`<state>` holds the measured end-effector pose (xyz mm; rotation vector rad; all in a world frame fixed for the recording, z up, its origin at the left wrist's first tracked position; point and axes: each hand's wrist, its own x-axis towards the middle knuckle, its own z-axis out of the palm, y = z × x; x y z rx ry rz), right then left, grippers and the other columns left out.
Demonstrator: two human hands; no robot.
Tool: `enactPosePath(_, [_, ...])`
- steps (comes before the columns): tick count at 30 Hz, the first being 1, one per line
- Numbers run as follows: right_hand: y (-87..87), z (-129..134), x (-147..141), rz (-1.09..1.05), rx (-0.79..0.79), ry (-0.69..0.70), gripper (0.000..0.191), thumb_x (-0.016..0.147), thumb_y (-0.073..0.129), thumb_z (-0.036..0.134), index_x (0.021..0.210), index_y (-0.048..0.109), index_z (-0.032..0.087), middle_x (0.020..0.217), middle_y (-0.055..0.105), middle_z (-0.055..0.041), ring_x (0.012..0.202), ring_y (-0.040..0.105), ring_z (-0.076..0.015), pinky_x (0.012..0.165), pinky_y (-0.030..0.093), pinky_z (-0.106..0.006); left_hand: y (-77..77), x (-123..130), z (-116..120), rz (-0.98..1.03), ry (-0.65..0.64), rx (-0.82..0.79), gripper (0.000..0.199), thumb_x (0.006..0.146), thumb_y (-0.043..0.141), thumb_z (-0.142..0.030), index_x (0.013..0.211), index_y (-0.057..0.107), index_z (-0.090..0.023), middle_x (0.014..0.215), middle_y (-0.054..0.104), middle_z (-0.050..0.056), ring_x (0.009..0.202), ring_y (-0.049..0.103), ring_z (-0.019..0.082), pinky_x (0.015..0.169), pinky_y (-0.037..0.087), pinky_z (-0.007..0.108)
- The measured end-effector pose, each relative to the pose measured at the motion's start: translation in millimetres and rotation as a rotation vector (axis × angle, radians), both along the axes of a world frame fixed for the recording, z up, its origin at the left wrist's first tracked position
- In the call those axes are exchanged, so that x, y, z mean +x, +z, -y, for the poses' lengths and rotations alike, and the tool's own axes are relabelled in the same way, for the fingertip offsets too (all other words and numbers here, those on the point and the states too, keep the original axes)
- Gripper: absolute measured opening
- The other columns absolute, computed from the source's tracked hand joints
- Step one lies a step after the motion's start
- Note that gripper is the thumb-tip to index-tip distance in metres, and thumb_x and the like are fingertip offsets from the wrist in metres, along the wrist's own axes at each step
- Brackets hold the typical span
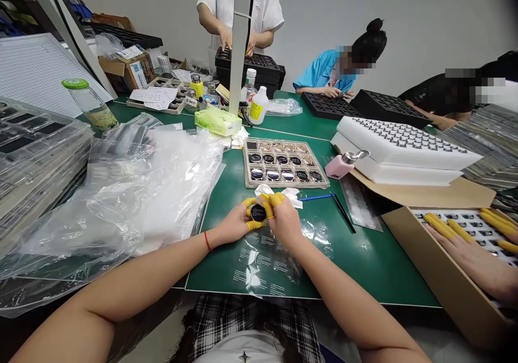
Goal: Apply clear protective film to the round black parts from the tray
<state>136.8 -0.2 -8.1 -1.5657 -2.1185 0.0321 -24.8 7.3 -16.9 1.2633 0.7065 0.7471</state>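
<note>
My left hand (236, 221), with yellow finger covers and a red string at the wrist, grips the edge of a round black disc (258, 213). On the disc's right side, the covered fingertips of my right hand (283, 216) are pinched together at its upper edge, over something pale and small. Below both hands, a clear printed film sheet (259, 260) lies on the green mat (364, 266). Beyond them sits a clear compartment tray (286, 163) of round watch-like parts, with white tissue (292, 197) in front.
Plastic bags (162, 185) cover the left side. A pink pump bottle (339, 166), black tweezers (343, 213) and a blue stick (315, 197) lie right. Another person's hand (473, 255) reaches over a cardboard box (437, 271). A post (239, 45) and tissue pack (217, 121) stand ahead.
</note>
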Motion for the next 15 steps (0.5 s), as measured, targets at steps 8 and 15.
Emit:
enactPosePath(8, [10.1, 15, 6, 0.057, 0.055, 0.204, 0.031, 0.084, 0.039, 0.009, 0.101, 0.064, 0.019, 0.092, 0.058, -0.0097, 0.084, 0.044, -0.0233, 0.072, 0.038, -0.035, -5.4, -2, -2, -0.019, -0.033, 0.031, 0.050, 0.069, 0.074, -0.029, 0.111, 0.049, -0.018, 0.091, 0.062, 0.004, 0.080, 0.061, 0.016, 0.074, 0.047, 0.030])
enactPosePath(15, [-4.8, 39, 1, 0.229, 0.264, 0.197, 0.028, 0.082, 0.044, 0.006, 0.089, 0.066, 0.021, 0.085, 0.057, -0.0074, 0.081, 0.041, -0.0215, 0.070, 0.034, -0.033, -6.6, -1, -2, -0.097, -0.015, 0.050, 0.048, 0.069, 0.070, -0.021, 0.112, 0.048, -0.016, 0.072, 0.056, -0.003, 0.061, 0.052, 0.009, 0.057, 0.039, 0.021])
